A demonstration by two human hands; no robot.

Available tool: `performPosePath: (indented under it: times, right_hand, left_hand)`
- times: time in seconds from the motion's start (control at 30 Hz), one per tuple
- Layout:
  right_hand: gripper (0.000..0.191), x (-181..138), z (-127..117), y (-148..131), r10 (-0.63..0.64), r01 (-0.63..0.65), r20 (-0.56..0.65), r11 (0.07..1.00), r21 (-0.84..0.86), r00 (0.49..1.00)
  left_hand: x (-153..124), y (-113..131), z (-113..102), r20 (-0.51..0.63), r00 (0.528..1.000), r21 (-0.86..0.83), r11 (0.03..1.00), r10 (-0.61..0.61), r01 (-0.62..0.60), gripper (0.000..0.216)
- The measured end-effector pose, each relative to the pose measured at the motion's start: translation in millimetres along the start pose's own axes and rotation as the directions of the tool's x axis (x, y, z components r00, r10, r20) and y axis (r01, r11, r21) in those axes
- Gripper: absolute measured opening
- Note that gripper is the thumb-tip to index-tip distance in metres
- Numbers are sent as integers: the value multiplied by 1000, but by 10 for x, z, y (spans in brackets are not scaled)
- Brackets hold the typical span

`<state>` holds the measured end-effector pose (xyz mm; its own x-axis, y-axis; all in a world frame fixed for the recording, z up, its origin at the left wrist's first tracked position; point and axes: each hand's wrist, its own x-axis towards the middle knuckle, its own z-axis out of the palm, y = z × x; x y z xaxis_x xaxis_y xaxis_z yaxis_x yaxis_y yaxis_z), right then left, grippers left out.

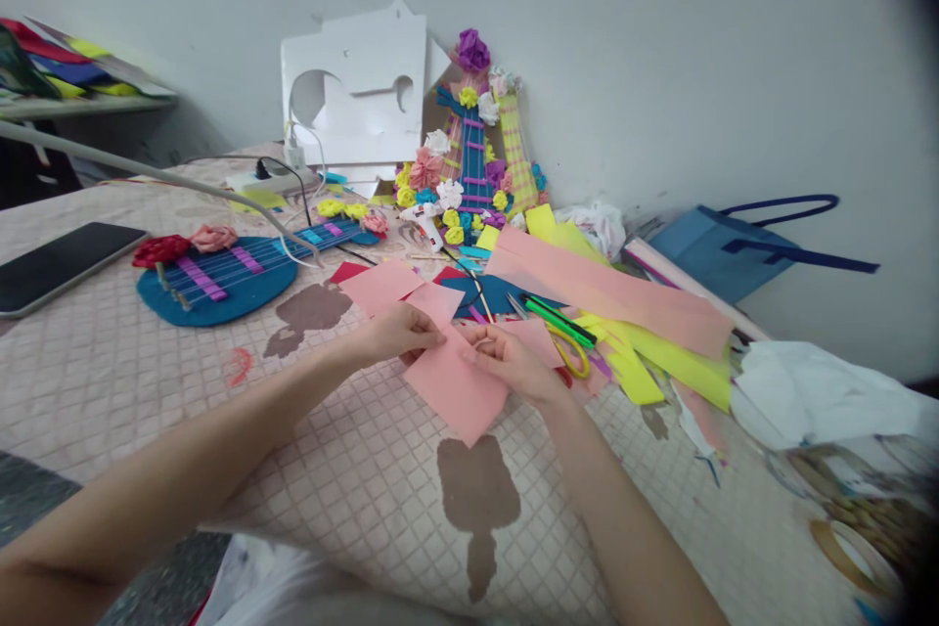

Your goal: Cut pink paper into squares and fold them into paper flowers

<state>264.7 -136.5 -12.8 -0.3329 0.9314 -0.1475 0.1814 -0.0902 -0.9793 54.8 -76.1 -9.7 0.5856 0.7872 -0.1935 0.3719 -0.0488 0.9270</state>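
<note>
My left hand (pixel 400 331) and my right hand (pixel 510 357) both pinch the upper edge of a pink paper square (pixel 459 389) that lies on the quilted cloth. The fingers of each hand are closed on the paper, thumbs on top. More pink paper pieces (pixel 381 284) lie just behind the hands. Scissors with yellow handles (pixel 568 347) rest right of my right hand, beside a green cutter (pixel 561 321).
A blue paper guitar with roses (pixel 220 274) lies at the left, a tablet (pixel 59 259) further left. Flowered paper guitars (pixel 473 156) lean on the wall, with a glue gun (pixel 425 220) and power strip (pixel 271 178) nearby. Long pink and yellow sheets (pixel 616 298), a blue bag (pixel 723 249) and tape rolls (pixel 851 523) fill the right.
</note>
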Motion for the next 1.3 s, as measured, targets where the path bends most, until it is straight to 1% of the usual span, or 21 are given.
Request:
performPosePath:
  times: [0.1,0.23,0.4,0.5,0.7,0.87,0.93,1.0,1.13,1.23,1.3]
  right_hand:
    - [41,2,-95,42,36,-36,-15,999,-21,999]
    - [38,-2,-177,73,51,-54,-66,997,-56,997]
    - [37,-13,-207,82,91,-100,-86,990,-97,992]
    - [36,3,-216,118,82,-95,-109,987,-129,991]
    - [28,30,-239,190,25,-68,-216,978,-195,976]
    - [27,36,-226,210,19,-70,-261,980,-186,965]
    - [30,44,-209,218,23,-69,-280,985,-157,960]
    - [37,53,-183,227,27,-63,-291,991,-116,956]
    - [59,62,-112,236,60,-70,-274,997,-29,960]
    - [73,56,-64,232,83,-89,-251,996,-10,964]
    - [78,49,-43,229,90,-99,-241,995,-25,966]
  left_hand:
    - [26,-14,-39,-44,999,15,999,-27,28,31]
    - [71,-65,-77,-103,993,63,996,-51,58,26]
    - [117,-150,-136,-129,991,108,993,-40,54,23]
    - [127,-166,-153,-140,989,117,991,-43,60,24]
    - [128,-136,-148,-184,981,120,989,-65,88,22]
    - [151,-164,-170,-209,976,85,993,-68,88,20]
    - [176,-195,-181,-206,976,43,995,-74,84,23]
    - [201,-223,-189,-193,977,-9,996,-87,86,28]
    - [230,-245,-200,-174,978,-92,990,-118,103,37]
    - [232,-247,-199,-179,974,-98,987,-141,125,37]
    - [229,-252,-193,-190,970,-75,988,-149,137,35]
